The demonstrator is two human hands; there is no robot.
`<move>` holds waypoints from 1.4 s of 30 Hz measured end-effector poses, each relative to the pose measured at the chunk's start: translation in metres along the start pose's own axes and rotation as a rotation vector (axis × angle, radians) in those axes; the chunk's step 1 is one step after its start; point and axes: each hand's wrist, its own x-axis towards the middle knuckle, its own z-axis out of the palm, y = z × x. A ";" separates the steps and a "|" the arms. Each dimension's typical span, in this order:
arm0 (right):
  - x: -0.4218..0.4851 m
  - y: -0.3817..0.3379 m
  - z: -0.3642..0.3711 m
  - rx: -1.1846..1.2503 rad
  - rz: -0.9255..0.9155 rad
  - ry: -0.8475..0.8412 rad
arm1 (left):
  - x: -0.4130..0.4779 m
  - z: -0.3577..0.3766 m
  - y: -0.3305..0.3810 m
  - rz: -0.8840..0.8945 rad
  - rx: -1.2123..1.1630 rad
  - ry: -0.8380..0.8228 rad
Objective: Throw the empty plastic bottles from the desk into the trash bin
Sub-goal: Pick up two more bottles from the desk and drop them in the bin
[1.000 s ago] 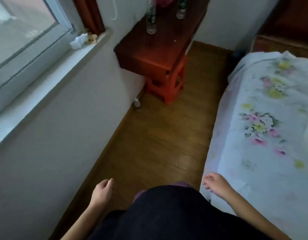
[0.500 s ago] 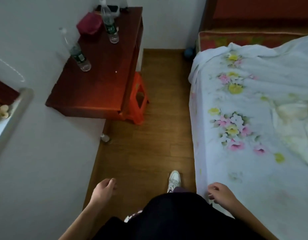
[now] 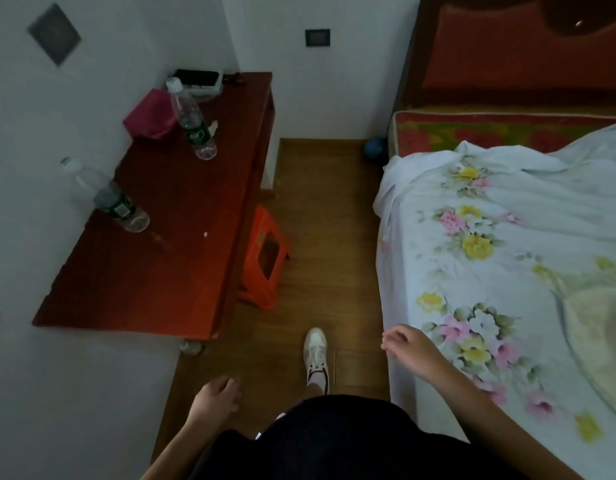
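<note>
Head view: both bottles upright on counter (image 3: pixel 168 258), near bottle (image 3: pixel 121 206) forward-left of left hand (image 3: pixel 216 398), far bottle (image 3: pixel 194 128) beyond. Left hand nearer; right hand (image 3: pixel 408 346) by bed. Both loosely curled, empty. Bin unseen.

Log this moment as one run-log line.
phase: approaching desk | left hand: empty | right hand: empty | near bottle: upright on desk | far bottle: upright on desk | trash bin: not in view
</note>
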 end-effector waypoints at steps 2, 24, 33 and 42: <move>0.019 -0.004 -0.011 0.009 0.032 0.041 | 0.027 0.000 0.040 0.021 0.022 -0.057; 0.290 -0.138 -0.181 -0.060 0.165 -0.081 | 0.197 -0.028 0.329 -0.031 -0.082 -0.002; 0.403 -0.357 -0.162 -0.489 -0.194 -0.470 | 0.159 -0.020 0.318 -0.304 -0.545 0.412; 0.390 -0.491 -0.051 -0.660 -0.608 -0.630 | 0.132 -0.056 0.299 -0.345 -0.766 0.654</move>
